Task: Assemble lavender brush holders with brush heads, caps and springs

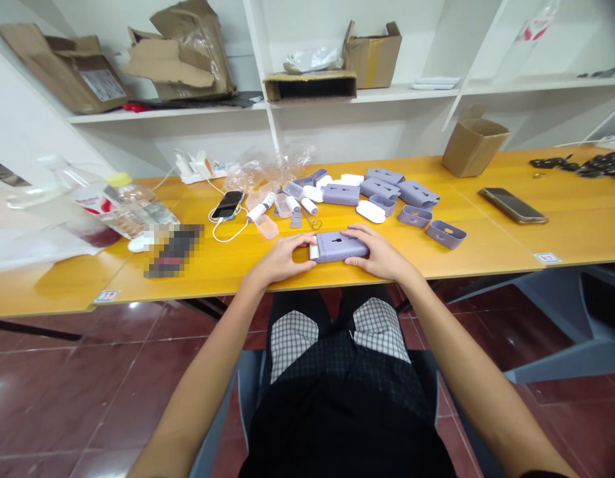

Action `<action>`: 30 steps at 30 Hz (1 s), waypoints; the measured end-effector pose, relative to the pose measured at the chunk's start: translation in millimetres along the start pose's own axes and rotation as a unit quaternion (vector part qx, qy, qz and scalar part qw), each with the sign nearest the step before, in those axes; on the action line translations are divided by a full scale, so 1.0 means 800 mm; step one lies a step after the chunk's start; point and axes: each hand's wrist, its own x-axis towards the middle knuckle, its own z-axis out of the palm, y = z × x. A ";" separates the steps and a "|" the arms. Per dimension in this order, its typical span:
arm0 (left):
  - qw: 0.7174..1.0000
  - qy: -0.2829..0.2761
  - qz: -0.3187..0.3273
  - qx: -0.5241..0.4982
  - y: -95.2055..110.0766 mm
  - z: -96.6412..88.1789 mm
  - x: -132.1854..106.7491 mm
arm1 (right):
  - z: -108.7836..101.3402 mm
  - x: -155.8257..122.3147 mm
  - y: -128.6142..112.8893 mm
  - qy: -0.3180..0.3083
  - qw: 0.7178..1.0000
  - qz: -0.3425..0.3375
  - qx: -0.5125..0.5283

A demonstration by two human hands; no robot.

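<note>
A purple plastic casing (pixel 337 247) with dark cut-outs lies near the table's front edge, between my two hands. At its left end a white piece (pixel 314 251) sticks out. The thumb and fingers of my left hand (pixel 282 259) close around that white end. My right hand (pixel 380 253) grips the casing's right end, fingers along the far side and thumb on the near side. Just beyond are more purple casings (pixel 341 194), open purple end caps (pixel 446 234), white oval caps (pixel 371 211), white cylinders (pixel 309 206) and a metal spring (pixel 315 223).
Left of the parts, a phone (pixel 228 204) lies with a white cable. Bottles (pixel 138 202) stand farther left beside a blurred-out dark item (pixel 175 251). To the right are another phone (pixel 513 204) and a cardboard box (pixel 474 147). White shelves (pixel 412 93) rise behind the table.
</note>
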 end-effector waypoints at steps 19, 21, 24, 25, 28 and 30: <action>0.999 0.007 0.009 -0.053 -0.009 0.002 0.001 | -0.002 0.000 -0.001 -0.002 1.000 -0.008 0.001; 0.999 0.007 0.008 -0.053 -0.010 0.002 0.002 | -0.002 0.000 -0.001 -0.003 1.000 -0.006 -0.001; 0.999 0.002 0.009 -0.043 -0.010 0.002 0.002 | -0.003 0.000 -0.002 -0.007 1.000 -0.002 -0.001; 0.999 0.000 0.007 -0.041 -0.009 0.002 0.002 | -0.003 0.000 -0.003 -0.008 1.000 -0.001 0.000; 0.999 0.001 -0.001 -0.042 -0.008 0.002 0.002 | -0.003 0.000 -0.003 -0.010 1.000 0.000 0.002; 0.999 0.001 -0.005 -0.041 -0.006 0.002 0.003 | -0.003 -0.001 -0.003 -0.010 1.000 0.000 0.002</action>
